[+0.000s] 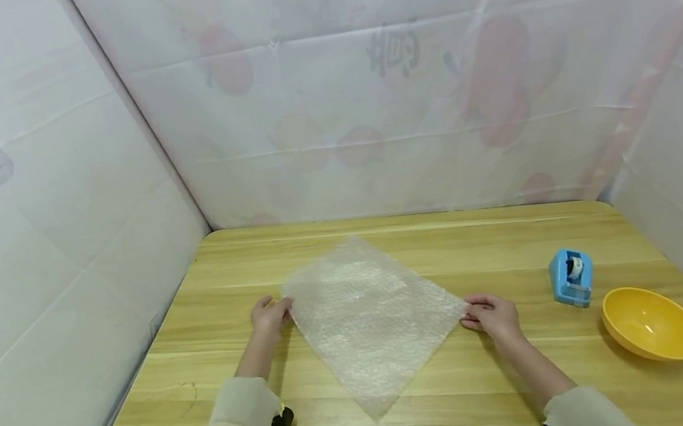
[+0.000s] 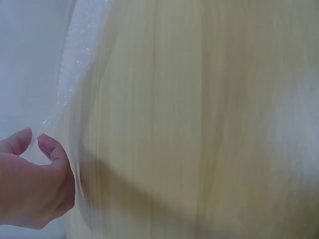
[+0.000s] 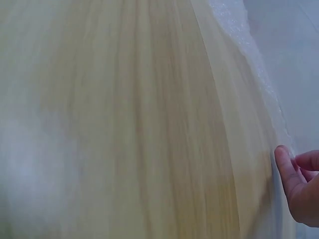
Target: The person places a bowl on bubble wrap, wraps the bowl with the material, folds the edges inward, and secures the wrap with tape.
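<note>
A clear sheet of bubble wrap (image 1: 373, 318) is spread out like a diamond over the wooden table, one corner toward the person and one toward the back. My left hand (image 1: 271, 315) pinches its left corner between thumb and fingers. At the opposite corner, my right hand (image 1: 492, 314) pinches the sheet the same way. In the left wrist view the left hand (image 2: 37, 184) has the sheet's edge at its fingertips. The right wrist view has the right hand (image 3: 301, 184) at its right edge, fingertips on the sheet's corner.
To the right of the sheet stands a blue tape dispenser (image 1: 571, 278) with a roll in it. Nearer the table's right edge is a yellow bowl (image 1: 653, 325). Printed white curtains (image 1: 324, 98) close off the back and both sides of the wooden table (image 1: 212, 409).
</note>
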Action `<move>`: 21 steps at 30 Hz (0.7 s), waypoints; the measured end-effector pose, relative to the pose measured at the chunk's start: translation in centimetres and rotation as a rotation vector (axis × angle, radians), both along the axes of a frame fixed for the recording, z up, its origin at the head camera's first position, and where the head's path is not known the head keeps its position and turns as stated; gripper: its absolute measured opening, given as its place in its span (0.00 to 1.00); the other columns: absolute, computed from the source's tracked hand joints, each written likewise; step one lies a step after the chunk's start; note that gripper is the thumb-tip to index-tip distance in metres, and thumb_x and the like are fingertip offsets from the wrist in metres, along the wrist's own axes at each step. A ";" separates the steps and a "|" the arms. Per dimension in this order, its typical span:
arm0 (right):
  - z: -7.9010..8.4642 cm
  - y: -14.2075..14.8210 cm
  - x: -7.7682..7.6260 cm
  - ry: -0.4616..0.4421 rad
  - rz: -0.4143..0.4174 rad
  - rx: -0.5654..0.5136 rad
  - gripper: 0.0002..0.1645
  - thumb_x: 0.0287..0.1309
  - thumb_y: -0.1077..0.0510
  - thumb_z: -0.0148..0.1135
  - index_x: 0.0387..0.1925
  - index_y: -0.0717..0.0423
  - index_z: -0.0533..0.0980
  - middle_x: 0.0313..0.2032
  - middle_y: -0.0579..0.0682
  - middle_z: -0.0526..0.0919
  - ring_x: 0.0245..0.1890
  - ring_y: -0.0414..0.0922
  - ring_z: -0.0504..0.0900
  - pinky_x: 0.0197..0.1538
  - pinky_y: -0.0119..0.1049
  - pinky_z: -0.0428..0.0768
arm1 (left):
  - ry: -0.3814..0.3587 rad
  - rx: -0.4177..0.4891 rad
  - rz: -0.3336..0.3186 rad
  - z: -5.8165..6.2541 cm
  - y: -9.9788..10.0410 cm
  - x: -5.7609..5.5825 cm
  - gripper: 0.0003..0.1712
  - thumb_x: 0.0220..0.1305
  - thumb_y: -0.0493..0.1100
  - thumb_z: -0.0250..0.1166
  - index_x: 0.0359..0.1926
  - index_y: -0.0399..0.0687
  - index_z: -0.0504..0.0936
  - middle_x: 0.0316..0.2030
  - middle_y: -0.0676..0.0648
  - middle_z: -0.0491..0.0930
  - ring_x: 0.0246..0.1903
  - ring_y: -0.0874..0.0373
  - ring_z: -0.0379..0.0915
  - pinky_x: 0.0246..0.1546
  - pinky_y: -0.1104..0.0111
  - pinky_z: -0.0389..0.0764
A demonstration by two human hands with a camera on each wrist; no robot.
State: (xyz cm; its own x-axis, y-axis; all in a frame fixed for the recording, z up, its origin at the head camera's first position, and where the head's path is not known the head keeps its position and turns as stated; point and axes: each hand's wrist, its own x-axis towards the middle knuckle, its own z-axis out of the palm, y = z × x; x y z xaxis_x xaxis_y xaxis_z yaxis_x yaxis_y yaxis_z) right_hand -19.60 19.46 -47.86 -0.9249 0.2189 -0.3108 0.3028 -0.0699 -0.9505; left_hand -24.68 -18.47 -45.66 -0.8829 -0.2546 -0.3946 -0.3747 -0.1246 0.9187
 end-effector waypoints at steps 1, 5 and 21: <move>0.0 0.3 0.1 -0.002 0.000 0.003 0.21 0.58 0.72 0.52 0.53 0.78 0.66 0.24 0.44 0.80 0.24 0.36 0.82 0.36 0.30 0.83 | 0.001 0.016 -0.007 0.0 0.2 0.0 0.42 0.60 0.32 0.58 0.68 0.28 0.45 0.28 0.49 0.72 0.24 0.65 0.70 0.30 0.78 0.75; -0.1 1.5 0.3 -0.005 0.003 0.014 0.21 0.59 0.71 0.51 0.53 0.78 0.65 0.24 0.44 0.80 0.24 0.36 0.82 0.36 0.30 0.83 | 0.007 0.094 -0.022 0.2 1.2 0.0 0.41 0.60 0.30 0.57 0.68 0.28 0.44 0.28 0.50 0.73 0.23 0.66 0.71 0.28 0.80 0.76; -0.6 5.6 1.5 -0.045 -0.010 0.073 0.22 0.60 0.69 0.51 0.55 0.77 0.64 0.24 0.41 0.79 0.25 0.35 0.82 0.36 0.32 0.83 | 0.011 0.175 -0.060 0.2 3.9 -0.1 0.39 0.59 0.28 0.57 0.67 0.27 0.47 0.25 0.49 0.74 0.22 0.65 0.72 0.27 0.79 0.77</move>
